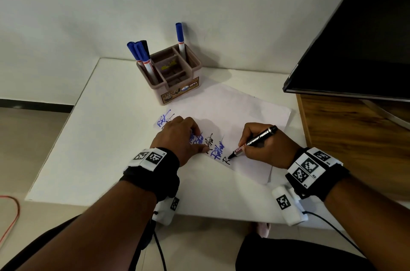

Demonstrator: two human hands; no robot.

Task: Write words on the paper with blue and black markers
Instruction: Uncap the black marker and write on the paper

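Note:
A white sheet of paper (244,115) lies at an angle on the white table (106,137). Blue and black words run down its left part. My right hand (266,144) grips a black permanent marker (255,140), its tip touching the paper beside a black letter "R" near the lower edge. My left hand (180,137) rests flat on the paper over some of the writing, fingers spread and pressing down. Several blue-capped markers (140,55) and one black-capped one stand in a brown desk organiser (177,77); another blue marker (180,37) stands in its rear slot.
A dark monitor (355,37) leans over the right side, above a wooden unit (355,137). The table's left edge drops to the floor, where a red cable (11,215) lies. Both wrists carry black bands with tag markers and wires.

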